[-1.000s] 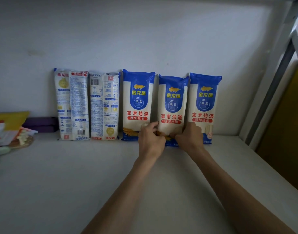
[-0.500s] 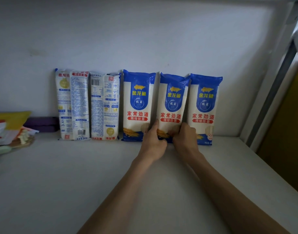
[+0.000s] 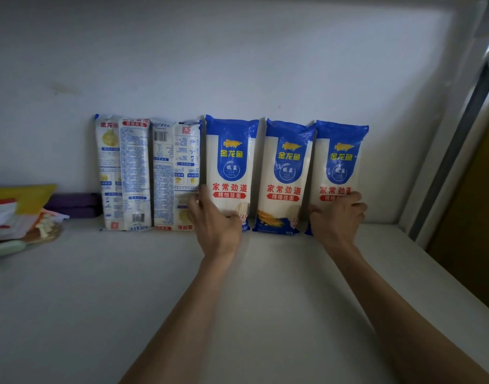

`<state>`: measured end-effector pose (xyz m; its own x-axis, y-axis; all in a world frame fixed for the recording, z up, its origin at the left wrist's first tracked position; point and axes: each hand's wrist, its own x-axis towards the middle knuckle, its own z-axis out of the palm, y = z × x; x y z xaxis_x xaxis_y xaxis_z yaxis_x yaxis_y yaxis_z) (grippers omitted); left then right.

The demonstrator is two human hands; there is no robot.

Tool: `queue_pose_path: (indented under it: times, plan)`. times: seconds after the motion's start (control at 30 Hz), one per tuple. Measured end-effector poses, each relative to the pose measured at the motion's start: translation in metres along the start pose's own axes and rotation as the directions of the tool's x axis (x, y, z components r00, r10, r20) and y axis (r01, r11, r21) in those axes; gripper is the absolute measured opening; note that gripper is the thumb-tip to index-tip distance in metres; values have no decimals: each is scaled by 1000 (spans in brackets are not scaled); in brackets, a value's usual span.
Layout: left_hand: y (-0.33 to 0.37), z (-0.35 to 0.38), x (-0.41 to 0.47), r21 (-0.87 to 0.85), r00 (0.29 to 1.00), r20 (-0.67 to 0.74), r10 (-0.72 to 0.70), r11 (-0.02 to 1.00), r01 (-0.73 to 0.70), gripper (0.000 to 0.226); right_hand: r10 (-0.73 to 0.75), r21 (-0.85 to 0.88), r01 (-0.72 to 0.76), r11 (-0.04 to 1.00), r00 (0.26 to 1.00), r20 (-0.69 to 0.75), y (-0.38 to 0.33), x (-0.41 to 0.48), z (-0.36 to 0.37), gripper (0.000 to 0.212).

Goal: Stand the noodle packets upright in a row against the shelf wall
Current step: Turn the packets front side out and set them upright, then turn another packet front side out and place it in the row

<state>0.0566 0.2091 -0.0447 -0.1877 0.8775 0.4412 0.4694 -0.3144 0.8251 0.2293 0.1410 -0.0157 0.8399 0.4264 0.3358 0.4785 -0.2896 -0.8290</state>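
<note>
In the head view, five noodle packets stand upright in a row on the white shelf (image 3: pixel 127 300), their backs against the far shelf wall (image 3: pixel 237 65). The two on the left, the first packet (image 3: pixel 122 173) and the second packet (image 3: pixel 175 176), show their printed backs; the three on the right show blue fronts. The left hand (image 3: pixel 215 220) rests with fingers spread on the lower front of the third packet (image 3: pixel 229 162), its fingertips at the seam with the second. The right hand (image 3: pixel 336 217) lies open, fingers splayed, over the lower part of the fifth packet (image 3: pixel 338 162). Neither hand is clamped round anything. The fourth packet (image 3: pixel 286 173) stands untouched between them, leaning slightly.

Each packet looks like a long, slim film bag of dry noodles: probably stiff lengthwise, moderately light, brittle inside and slick outside. Judging by this, pressing flat low on the front, or pinching both side edges near the base, should steady one without snapping its contents.
</note>
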Motion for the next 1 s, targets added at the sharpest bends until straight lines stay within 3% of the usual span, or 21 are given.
queue_pose_path:
  times: [0.17, 0.4, 0.67, 0.77, 0.87, 1.0]
  plan:
    - [-1, 4, 2, -100, 994, 83, 67, 993, -59, 76, -49, 52, 49, 997, 999, 0, 10, 3, 3, 81]
    - [-5, 2, 13, -133, 973, 218, 72, 990, -44, 75, -84, 29, 84, 996, 996, 6, 11, 5, 8, 82]
    - [2, -14, 16, -236, 990, 143, -1, 971, 35, 40, -96, -101, 94, 990, 995, -18, -2, -14, -15, 85]
    - [15, -36, 19, -270, 994, 82, -78, 958, 98, 45, -145, -12, 148, 989, 981, 125, -19, -39, -20, 62]
    - [18, -69, 30, -251, 992, 54, -115, 960, 125, 48, -223, 95, 203, 975, 920, 322, -43, -70, -8, 40]
    - [-8, -104, 53, -206, 983, 110, -146, 964, 166, 46, -305, 206, 229, 951, 800, 517, -78, -113, 25, 35]
